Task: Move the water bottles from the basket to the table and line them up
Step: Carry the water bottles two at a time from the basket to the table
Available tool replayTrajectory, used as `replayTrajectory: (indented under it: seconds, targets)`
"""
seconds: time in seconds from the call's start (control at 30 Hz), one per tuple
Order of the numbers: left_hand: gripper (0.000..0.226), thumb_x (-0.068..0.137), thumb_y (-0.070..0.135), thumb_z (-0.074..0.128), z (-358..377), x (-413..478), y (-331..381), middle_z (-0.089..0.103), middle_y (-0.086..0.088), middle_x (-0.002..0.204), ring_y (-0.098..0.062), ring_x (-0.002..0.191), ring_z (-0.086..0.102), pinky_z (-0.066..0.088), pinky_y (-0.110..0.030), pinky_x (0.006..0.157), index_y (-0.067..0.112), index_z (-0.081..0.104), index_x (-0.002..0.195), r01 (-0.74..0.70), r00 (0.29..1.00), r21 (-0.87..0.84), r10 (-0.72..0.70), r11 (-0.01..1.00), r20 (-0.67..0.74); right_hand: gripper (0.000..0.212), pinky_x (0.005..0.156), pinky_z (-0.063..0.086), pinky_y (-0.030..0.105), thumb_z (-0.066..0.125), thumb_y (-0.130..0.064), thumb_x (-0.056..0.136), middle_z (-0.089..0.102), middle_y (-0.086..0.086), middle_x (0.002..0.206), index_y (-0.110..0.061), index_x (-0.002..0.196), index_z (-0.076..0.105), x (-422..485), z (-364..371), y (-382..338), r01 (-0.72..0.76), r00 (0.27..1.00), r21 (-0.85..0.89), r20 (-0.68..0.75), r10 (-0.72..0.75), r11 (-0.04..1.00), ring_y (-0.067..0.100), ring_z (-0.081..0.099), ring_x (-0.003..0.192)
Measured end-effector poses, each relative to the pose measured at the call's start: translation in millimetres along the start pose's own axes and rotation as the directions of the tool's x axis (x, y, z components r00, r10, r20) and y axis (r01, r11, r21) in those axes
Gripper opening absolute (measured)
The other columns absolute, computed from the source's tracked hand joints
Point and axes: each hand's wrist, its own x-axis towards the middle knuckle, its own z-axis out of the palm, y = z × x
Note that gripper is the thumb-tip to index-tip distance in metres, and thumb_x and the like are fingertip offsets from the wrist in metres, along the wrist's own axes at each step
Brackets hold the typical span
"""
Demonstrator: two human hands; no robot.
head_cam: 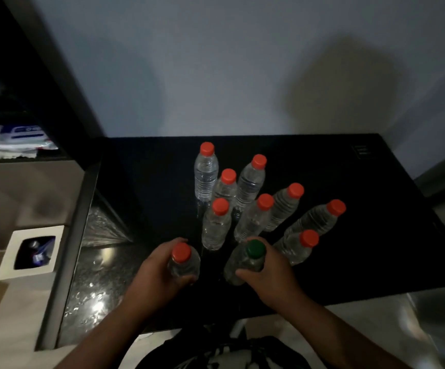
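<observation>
Several clear water bottles with red caps (250, 182) stand upright in rough rows on the black table (375, 249). My left hand (157, 270) grips a red-capped bottle (182, 255) at the near left of the group, standing on the table. My right hand (269, 270) grips a green-capped bottle (254, 250) just right of it, in front of the other bottles. The basket is not clearly in view; a dark shape lies at the bottom edge below the table.
A glossy dark counter (96, 283) adjoins the table on the left, with a dark post beside it. Further left stand a white box (32, 254) and a shelf with packets (16, 141). A grey wall rises behind the table.
</observation>
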Motion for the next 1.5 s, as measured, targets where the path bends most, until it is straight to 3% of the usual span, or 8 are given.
replayTrajectory:
  seconds: [0.23,0.43,0.57,0.73,0.9,1.1,1.2,1.5]
  targets:
    - [0.078,0.061,0.025,0.085,4.1,7.6,11.3,0.056,0.011,0.120,0.001,0.110,0.055,0.040,-0.014,0.099,0.064,0.043,0.114,0.042,0.998,0.048,-0.040,0.998,-0.043,0.055,0.080,0.039,0.000,0.081,-0.010,0.068,0.062,-0.024,0.103,-0.044,0.102,0.052,18.2,-3.7,5.9,0.118,0.992,-0.049,0.042,-0.116,0.992,-0.018,0.056,0.096]
    - [0.089,0.071,0.025,0.082,11.3,-19.0,14.5,0.050,0.003,0.136,-0.008,0.127,0.046,0.035,-0.020,0.105,0.011,0.032,0.145,0.205,0.978,0.101,-0.200,0.974,-0.053,0.046,0.094,0.047,0.026,0.073,-0.028,0.078,0.063,-0.008,0.117,-0.024,0.120,0.053,3.1,-19.7,31.8,-0.052,0.944,-0.151,0.315,0.098,0.987,0.009,0.060,0.112]
    - [0.077,0.075,0.044,0.071,17.9,-58.2,12.0,0.056,-0.005,0.137,-0.017,0.124,0.054,0.043,-0.033,0.104,0.014,0.044,0.140,0.389,0.919,0.156,-0.369,0.908,-0.140,0.051,0.082,0.043,0.016,0.067,-0.026,0.086,0.059,0.006,0.124,-0.017,0.134,0.051,-20.9,-37.8,52.1,-0.048,0.875,-0.329,0.442,0.198,0.943,0.012,0.059,0.108]
    - [0.024,0.084,0.023,0.072,38.1,-123.7,43.8,0.071,0.004,0.105,-0.008,0.093,0.068,0.054,-0.038,0.090,0.028,0.064,0.106,0.439,0.886,-0.028,-0.438,0.898,-0.152,0.025,0.093,0.051,0.024,0.066,-0.023,0.087,0.063,-0.005,0.106,-0.027,0.112,0.060,-37.7,-71.6,59.4,0.121,0.813,-0.295,0.577,0.076,0.948,0.007,0.063,0.099]
    - [0.027,0.084,0.022,0.072,78.3,-182.7,79.5,0.073,0.003,0.102,-0.006,0.092,0.069,0.054,-0.027,0.083,0.022,0.067,0.111,0.448,0.840,-0.234,-0.496,0.863,-0.220,0.028,0.079,0.045,0.012,0.059,-0.029,0.093,0.060,-0.014,0.111,-0.028,0.121,0.058,-50.0,-99.6,66.6,0.216,0.766,-0.281,0.643,0.016,0.935,-0.001,0.057,0.100]
    - [0.040,0.085,0.040,0.063,146.5,-257.2,76.4,0.066,0.005,0.115,-0.009,0.105,0.063,0.050,-0.031,0.094,0.025,0.060,0.122,0.609,0.769,-0.018,-0.596,0.793,-0.232,0.027,0.080,0.046,0.017,0.062,-0.028,0.089,0.061,-0.013,0.104,-0.028,0.116,0.060,-69.0,-96.8,107.6,0.291,0.666,-0.393,0.738,0.110,0.872,-0.001,0.058,0.096]
    - [0.049,0.087,0.049,0.056,174.5,-314.0,65.6,0.060,0.008,0.126,-0.009,0.114,0.058,0.046,-0.024,0.095,0.028,0.053,0.132,0.713,0.701,0.141,-0.690,0.687,-0.182,0.039,0.089,0.047,0.023,0.065,-0.036,0.082,0.064,-0.008,0.110,-0.024,0.119,0.062,-87.4,-78.9,114.5,0.395,0.574,-0.492,0.792,0.210,0.776,0.006,0.061,0.101]
    - [0.042,0.090,0.043,0.056,203.8,-488.5,47.6,0.063,0.007,0.120,-0.009,0.109,0.060,0.046,-0.022,0.088,0.027,0.055,0.128,0.897,0.334,-0.190,-0.894,0.399,-0.300,0.027,0.075,0.046,0.018,0.060,-0.030,0.089,0.064,-0.006,0.104,-0.023,0.114,0.063,-156.2,36.0,61.4,0.712,0.322,-0.360,0.930,0.175,0.603,0.006,0.059,0.094]
